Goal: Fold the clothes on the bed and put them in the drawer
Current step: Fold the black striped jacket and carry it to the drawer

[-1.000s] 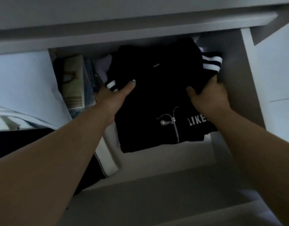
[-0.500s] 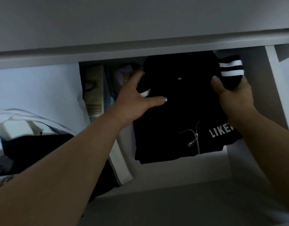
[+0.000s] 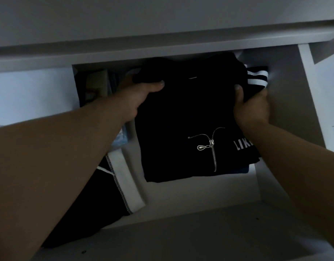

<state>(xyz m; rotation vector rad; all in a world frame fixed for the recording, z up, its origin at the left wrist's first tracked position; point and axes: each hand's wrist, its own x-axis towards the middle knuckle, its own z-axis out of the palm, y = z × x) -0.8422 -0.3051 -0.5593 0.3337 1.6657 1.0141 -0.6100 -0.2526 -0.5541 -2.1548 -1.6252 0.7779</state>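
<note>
Jacket (image 3: 181, 113): black cloth, soft-looking, matt, no sheen; cuff (image 3: 256, 78) of the same cloth with white stripes; lettering (image 3: 243, 145) a flat white print. Zip (image 3: 211, 147): bright metal teeth and pull, glossy against the cloth. Drawer (image 3: 200, 193): smooth, matt white board, painted or laminated, cannot tell which; second garment (image 3: 128, 185) dark matt cloth with a white cloth band and pale zip teeth.

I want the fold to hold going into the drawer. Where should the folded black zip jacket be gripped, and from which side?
Take the black jacket by its two side edges, one hand from each side, thumbs on top and fingers beneath, where the left hand and right hand sit. It is a flat, limp folded stack, so a single-point grip would probably let it sag open.
</note>
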